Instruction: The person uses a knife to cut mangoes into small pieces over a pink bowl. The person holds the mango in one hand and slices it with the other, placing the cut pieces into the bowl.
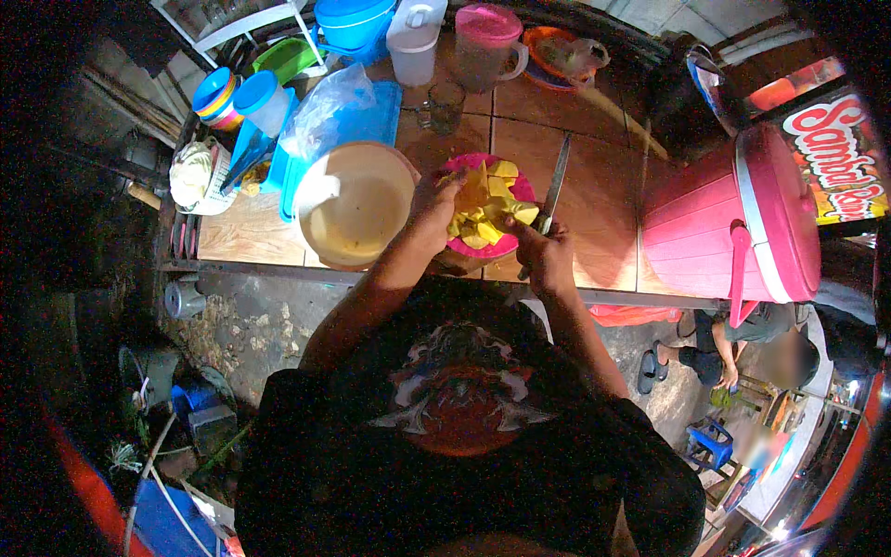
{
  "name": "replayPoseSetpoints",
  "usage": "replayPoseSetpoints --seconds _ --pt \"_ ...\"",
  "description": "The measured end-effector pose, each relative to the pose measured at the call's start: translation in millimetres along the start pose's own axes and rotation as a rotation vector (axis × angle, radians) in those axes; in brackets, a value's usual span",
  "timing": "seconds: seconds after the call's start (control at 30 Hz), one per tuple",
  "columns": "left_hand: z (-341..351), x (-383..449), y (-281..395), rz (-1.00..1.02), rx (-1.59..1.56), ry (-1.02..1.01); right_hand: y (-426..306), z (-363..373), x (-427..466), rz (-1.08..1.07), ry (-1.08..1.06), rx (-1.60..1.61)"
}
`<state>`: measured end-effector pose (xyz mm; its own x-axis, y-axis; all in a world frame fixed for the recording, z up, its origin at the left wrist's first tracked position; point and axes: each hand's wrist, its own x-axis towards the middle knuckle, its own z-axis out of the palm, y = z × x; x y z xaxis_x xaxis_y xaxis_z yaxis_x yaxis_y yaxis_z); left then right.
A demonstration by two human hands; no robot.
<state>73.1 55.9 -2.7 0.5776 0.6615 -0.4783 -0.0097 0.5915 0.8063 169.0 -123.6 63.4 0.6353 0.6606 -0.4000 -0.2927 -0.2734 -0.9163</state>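
A bright pink plate (527, 186) holds several yellow cut pieces (480, 228), perhaps fruit; their exact kind is unclear. At the plate's left edge, my left hand (437, 202) has its fingers against a larger yellow-orange piece (475, 186). Whether it grips this piece or the rim cannot be made out. My right hand (548, 256) is closed around a knife (559, 170), whose blade points away from me, to the right of the plate. My right thumb touches a yellow piece (513, 209) near the plate's right side.
Left of the plate stands a large cream basin (358, 209) with liquid. Behind are a glass mug (445, 108), a pink-lidded pitcher (484, 52) and a blue tray (386, 115). A big pink cooler bucket (710, 216) stands right. Another person (741, 348) sits beyond the table, lower right.
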Motion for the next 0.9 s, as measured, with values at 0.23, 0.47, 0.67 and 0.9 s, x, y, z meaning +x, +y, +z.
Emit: replayPoseSetpoints --seconds 0.23,0.47,0.67,0.9 --pt "-48 -49 41 -0.09 -0.5 -0.186 -26 44 -19 -0.372 -0.225 0.437" --pt "-116 -106 74 -0.184 -0.317 -0.328 -33 100 -20 -0.832 -0.471 -0.244" --pt "-173 -168 103 0.281 0.086 -0.336 -33 169 -49 -0.268 -0.516 -0.02" --pt "-227 -228 135 0.44 0.435 0.017 -44 240 -82 -0.065 -0.618 0.139"
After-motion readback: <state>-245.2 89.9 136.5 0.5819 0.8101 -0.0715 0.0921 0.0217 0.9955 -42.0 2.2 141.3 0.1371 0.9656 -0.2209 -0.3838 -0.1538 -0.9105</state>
